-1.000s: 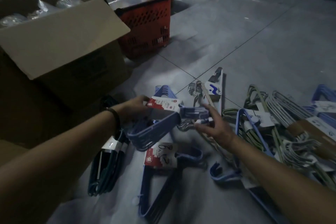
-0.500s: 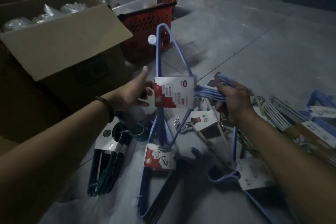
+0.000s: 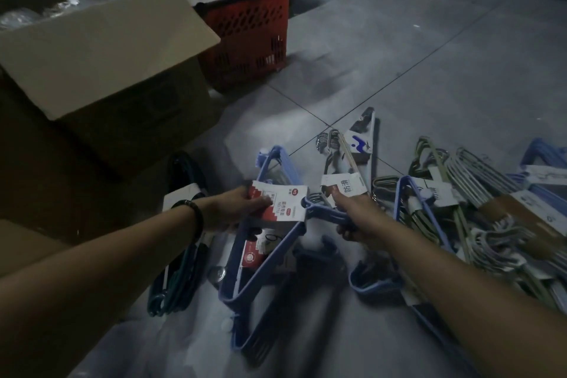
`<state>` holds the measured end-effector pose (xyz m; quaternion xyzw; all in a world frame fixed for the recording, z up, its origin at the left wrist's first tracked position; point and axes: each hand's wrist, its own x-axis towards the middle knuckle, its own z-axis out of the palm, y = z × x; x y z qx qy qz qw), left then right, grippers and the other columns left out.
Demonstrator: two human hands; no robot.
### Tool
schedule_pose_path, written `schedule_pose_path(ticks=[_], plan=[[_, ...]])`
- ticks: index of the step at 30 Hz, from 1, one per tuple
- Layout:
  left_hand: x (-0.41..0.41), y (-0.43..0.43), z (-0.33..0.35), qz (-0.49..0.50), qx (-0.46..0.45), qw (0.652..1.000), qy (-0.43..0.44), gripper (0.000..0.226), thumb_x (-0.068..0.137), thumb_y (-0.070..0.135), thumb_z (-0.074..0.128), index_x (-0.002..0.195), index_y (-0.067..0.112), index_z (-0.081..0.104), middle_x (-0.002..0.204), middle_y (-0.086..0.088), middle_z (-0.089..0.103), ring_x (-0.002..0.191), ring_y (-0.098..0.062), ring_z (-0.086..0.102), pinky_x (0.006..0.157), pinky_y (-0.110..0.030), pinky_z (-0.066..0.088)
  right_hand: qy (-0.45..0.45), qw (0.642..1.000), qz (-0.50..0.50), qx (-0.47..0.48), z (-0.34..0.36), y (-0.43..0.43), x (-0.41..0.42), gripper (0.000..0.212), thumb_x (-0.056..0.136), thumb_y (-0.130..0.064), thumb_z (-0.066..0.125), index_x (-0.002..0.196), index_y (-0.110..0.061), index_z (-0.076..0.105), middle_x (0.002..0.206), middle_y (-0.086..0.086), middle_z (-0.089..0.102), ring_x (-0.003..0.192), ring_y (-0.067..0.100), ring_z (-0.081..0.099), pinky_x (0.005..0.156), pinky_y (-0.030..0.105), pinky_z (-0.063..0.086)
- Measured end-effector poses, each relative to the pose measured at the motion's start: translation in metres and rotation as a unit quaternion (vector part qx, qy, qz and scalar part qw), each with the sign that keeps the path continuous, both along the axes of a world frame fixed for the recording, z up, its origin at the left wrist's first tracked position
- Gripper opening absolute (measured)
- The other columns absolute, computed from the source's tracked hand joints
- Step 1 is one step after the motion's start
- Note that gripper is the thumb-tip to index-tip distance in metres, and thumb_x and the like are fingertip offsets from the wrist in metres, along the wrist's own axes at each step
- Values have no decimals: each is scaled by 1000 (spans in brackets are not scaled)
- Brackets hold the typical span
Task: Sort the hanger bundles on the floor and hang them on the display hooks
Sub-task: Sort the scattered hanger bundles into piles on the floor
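- Grey tiled floor [image 3: 399, 55] spreads before you, with other hanger bundles [image 3: 478, 193] heaped at right.
- Your left hand [image 3: 236, 209] pinches the blue hanger bundle [image 3: 283, 204] by its label, low over the floor.
- Your right hand [image 3: 359, 218] curls round its hook end.

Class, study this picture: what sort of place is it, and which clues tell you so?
Probably a shop, in an aisle or stock area being restocked: a red shopping basket, an open cardboard box holding plastic-wrapped goods, and retail-labelled hanger bundles spread over the tiled floor.

box [image 3: 101, 49] left — basket [image 3: 248, 31] behind, hangers [image 3: 478, 193] right
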<state>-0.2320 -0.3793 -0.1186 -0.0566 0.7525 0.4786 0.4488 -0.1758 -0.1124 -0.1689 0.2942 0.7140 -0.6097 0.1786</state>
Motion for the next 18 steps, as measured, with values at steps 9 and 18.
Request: schedule_pose_path(ticks=[9, 18], plan=[[8, 10, -32, 23, -169, 977, -127, 38, 108, 37, 46, 132, 11, 60, 127, -15, 70, 117, -34, 67, 101, -58, 56, 8, 960, 181, 214, -41, -10, 12, 59, 110, -52, 33, 142, -9, 59, 136, 17, 65, 126, 36, 60, 103, 38, 44], [15, 8, -43, -47, -254, 963, -73, 25, 104, 35, 53, 116, 14, 61, 111, -12, 67, 105, -29, 67, 94, -46, 61, -71, 927, 253, 267, -55, -19, 14, 41, 110, -39, 38, 134, -10, 56, 134, 22, 58, 124, 43, 56, 106, 45, 46]])
